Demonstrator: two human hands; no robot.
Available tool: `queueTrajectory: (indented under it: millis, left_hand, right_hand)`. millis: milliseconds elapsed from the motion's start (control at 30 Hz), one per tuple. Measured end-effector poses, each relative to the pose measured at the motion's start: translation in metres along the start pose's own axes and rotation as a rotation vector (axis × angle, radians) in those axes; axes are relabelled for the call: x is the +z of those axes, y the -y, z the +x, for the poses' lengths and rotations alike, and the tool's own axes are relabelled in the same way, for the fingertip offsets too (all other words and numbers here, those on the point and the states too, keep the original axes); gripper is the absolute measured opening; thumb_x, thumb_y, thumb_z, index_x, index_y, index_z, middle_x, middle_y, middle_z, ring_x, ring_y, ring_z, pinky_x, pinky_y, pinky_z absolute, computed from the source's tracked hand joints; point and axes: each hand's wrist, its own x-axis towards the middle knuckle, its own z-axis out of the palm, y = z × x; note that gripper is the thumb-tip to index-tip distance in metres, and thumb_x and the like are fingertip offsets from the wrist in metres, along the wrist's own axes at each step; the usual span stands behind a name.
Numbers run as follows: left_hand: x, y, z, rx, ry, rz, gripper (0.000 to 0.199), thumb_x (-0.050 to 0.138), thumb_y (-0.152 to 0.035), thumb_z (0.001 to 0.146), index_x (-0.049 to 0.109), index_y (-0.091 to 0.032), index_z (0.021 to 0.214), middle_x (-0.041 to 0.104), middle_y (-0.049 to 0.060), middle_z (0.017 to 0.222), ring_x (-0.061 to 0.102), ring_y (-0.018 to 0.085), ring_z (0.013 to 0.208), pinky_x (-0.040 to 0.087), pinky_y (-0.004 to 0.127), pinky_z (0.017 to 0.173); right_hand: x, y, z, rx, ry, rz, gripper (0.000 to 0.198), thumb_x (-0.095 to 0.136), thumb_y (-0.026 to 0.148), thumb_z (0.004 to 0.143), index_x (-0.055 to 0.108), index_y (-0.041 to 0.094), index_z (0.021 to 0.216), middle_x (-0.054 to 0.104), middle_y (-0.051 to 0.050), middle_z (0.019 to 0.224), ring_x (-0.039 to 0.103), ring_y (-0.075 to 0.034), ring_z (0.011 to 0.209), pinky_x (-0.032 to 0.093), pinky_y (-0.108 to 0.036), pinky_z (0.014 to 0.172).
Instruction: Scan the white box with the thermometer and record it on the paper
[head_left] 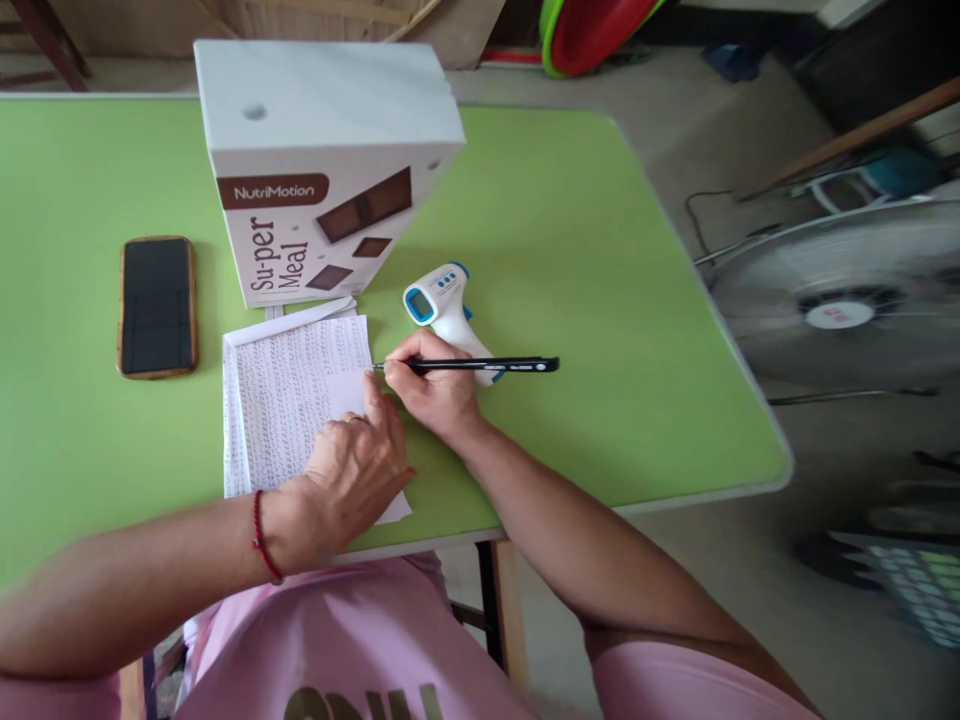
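Black pen (pixel 517 365) is pointing left, its long axis running left to right, tip hovering or touching (I cannot tell) at the written paper's (pixel 285 400) right edge. Right hand (pixel 439 395) is pinching it with closed fingers. Left hand (pixel 352 460) is resting on the paper, index finger stretching far, others bending loosely. One phone (pixel 157 307) is lying left, one box (pixel 300 235) standing far, one thermometer (pixel 451 315) lying beyond the right hand.
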Motion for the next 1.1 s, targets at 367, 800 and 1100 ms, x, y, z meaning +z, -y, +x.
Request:
queueTrajectory:
  millis: [367, 800, 1100]
  left_hand:
    - [-0.0026, 0.0013, 0.0010, -0.005, 0.022, -0.032, 0.055, 0.045, -0.043, 0.093, 0.057, -0.002, 0.128, 0.045, 0.031, 0.137, 0.059, 0.018, 0.059, 0.034, 0.029, 0.041]
    - [-0.0024, 0.0008, 0.0009, 0.000, 0.022, -0.028, 0.057, 0.046, -0.046, 0.093, 0.057, -0.003, 0.128, 0.046, 0.031, 0.137, 0.060, 0.018, 0.060, 0.034, 0.029, 0.042]
    - [-0.0026, 0.0013, 0.0019, -0.009, 0.022, -0.046, 0.058, 0.048, -0.045, 0.092, 0.056, 0.000, 0.128, 0.050, 0.033, 0.133, 0.057, 0.019, 0.058, 0.029, 0.029, 0.041]
  right_hand:
    - [0.0004, -0.0003, -0.0011, 0.039, 0.006, -0.030, 0.012, 0.056, 0.023, 0.075, 0.050, 0.022, 0.065, 0.054, 0.006, 0.050, 0.047, -0.010, 0.046, 0.040, -0.024, 0.047]
    - [0.0008, -0.0004, -0.0012, 0.007, 0.001, -0.015, 0.012, 0.057, 0.021, 0.075, 0.050, 0.022, 0.065, 0.052, 0.006, 0.049, 0.046, -0.010, 0.045, 0.039, -0.023, 0.047]
    - [-0.0010, 0.0002, -0.0004, -0.019, -0.038, -0.014, 0.012, 0.056, 0.021, 0.077, 0.050, 0.023, 0.066, 0.054, 0.006, 0.052, 0.048, -0.010, 0.046, 0.041, -0.024, 0.048]
